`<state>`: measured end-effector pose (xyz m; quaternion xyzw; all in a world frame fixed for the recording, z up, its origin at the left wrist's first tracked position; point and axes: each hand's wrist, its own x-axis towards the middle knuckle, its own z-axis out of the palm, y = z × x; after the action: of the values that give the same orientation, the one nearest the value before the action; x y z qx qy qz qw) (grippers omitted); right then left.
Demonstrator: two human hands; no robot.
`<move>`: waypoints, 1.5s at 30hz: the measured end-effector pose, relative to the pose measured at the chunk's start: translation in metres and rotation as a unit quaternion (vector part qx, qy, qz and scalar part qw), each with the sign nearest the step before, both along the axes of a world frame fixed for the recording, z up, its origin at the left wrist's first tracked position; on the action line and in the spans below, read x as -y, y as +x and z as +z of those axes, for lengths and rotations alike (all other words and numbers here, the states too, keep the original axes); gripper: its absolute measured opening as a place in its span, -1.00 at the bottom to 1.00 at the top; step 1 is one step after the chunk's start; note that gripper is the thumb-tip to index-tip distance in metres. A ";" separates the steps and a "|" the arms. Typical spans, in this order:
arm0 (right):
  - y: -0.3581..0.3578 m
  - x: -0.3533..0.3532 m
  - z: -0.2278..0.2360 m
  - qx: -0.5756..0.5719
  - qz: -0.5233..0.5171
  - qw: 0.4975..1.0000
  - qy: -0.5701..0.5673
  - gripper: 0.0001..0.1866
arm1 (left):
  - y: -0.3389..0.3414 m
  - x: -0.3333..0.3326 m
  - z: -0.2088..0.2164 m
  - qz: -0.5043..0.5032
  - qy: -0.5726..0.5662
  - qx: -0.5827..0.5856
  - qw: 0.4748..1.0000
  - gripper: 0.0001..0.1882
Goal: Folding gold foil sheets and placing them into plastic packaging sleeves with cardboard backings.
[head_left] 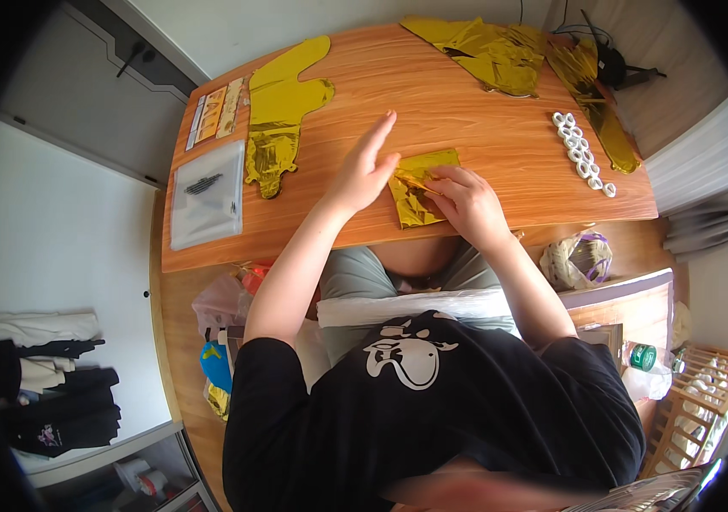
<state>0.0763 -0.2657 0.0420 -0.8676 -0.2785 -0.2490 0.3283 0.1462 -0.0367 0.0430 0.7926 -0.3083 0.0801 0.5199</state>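
A folded gold foil balloon point(419, 209) lies near the table's front edge, in front of my body. My right hand point(473, 205) rests over its right side, with thumb and fingers closed on a raised, crumpled fold of the foil. Just left of the foil, my left hand point(362, 175) is held up with its fingers stretched out and nothing in it. The left thumb comes close to the foil's upper left edge; whether it touches, I cannot tell.
A flat gold foil balloon point(274, 102) lies at left, beside a clear plastic sleeve point(208, 213) and a printed card point(208, 119). More gold foil point(500, 55) spreads across the far right. Several small white rolls point(581, 154) line the right side. A plastic bag point(579, 260) sits below the table's right edge.
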 end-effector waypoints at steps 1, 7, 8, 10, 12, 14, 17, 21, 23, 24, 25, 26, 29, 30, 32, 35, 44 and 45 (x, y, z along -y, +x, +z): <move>0.002 -0.001 0.000 0.067 -0.010 0.998 0.005 -0.81 | -0.002 -0.005 0.012 0.070 0.088 0.087 0.990 -0.45; -0.002 -0.008 0.001 -0.090 -0.050 0.995 0.009 -0.85 | -0.064 0.000 0.024 0.185 0.218 -0.140 0.948 -0.53; -0.002 -0.010 0.003 -0.090 -0.047 0.995 0.009 -0.85 | -0.066 0.003 0.018 0.191 0.211 -0.077 0.956 -0.48; -0.001 -0.010 0.004 -0.104 -0.051 0.993 0.007 -0.86 | -0.065 0.006 0.011 0.196 0.203 -0.014 0.959 -0.43; 0.005 -0.007 0.003 -0.056 -0.027 0.998 0.000 -0.86 | -0.056 0.010 0.017 0.121 0.245 0.108 0.956 -0.31; 0.006 -0.004 0.003 -0.007 -0.002 1.000 -0.007 -0.87 | -0.035 0.013 0.010 0.067 0.240 0.113 0.962 -0.27; 0.006 0.000 0.005 -0.044 -0.022 0.998 -0.034 -0.84 | -0.009 0.020 0.010 -0.032 0.240 0.086 0.967 -0.20; 0.008 0.008 0.007 -0.037 0.017 0.999 -0.009 -0.76 | 0.003 0.027 0.001 -0.135 0.261 0.033 0.955 -0.23; 0.004 0.010 0.011 -0.036 0.033 0.999 -0.008 -0.70 | 0.003 0.027 -0.009 -0.115 0.212 0.005 0.971 -0.29; -0.003 0.008 0.016 -0.048 -0.027 0.998 0.012 -0.64 | 0.004 0.025 -0.013 -0.117 0.212 0.006 0.970 -0.29; -0.008 0.005 0.019 -0.060 -0.086 0.994 0.031 -0.59 | 0.005 0.023 -0.017 -0.107 0.203 -0.008 0.973 -0.34; -0.011 0.005 0.018 -0.060 -0.090 0.994 0.032 -0.59 | 0.005 0.025 -0.017 -0.099 0.192 -0.022 0.976 -0.40; -0.013 0.004 0.010 -0.109 -0.274 0.955 -0.024 -0.50 | 0.006 0.027 -0.013 -0.095 0.145 -0.088 0.981 -0.48; -0.010 0.006 0.007 -0.141 -0.271 0.952 -0.032 -0.51 | 0.005 0.029 -0.011 -0.099 0.146 -0.088 0.980 -0.48; -0.003 0.007 0.000 -0.173 -0.270 0.946 -0.037 -0.52 | 0.003 0.031 -0.007 -0.092 0.116 -0.157 0.976 -0.49; 0.006 0.008 -0.004 -0.187 -0.259 0.947 -0.023 -0.56 | 0.001 0.030 -0.011 -0.079 0.077 -0.140 0.984 -0.48; 0.014 0.004 -0.014 -0.188 -0.184 0.963 -0.055 -0.57 | 0.007 0.024 -0.014 -0.059 0.004 -0.227 0.972 -0.59; 0.014 0.002 -0.014 -0.176 -0.178 0.966 -0.059 -0.56 | 0.007 0.024 -0.014 -0.059 0.004 -0.227 0.972 -0.59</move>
<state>0.0904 -0.2678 0.0281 -0.9510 -0.0713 -0.1300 0.2712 0.1532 -0.0610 0.0286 0.7725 -0.2286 -0.1337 0.5771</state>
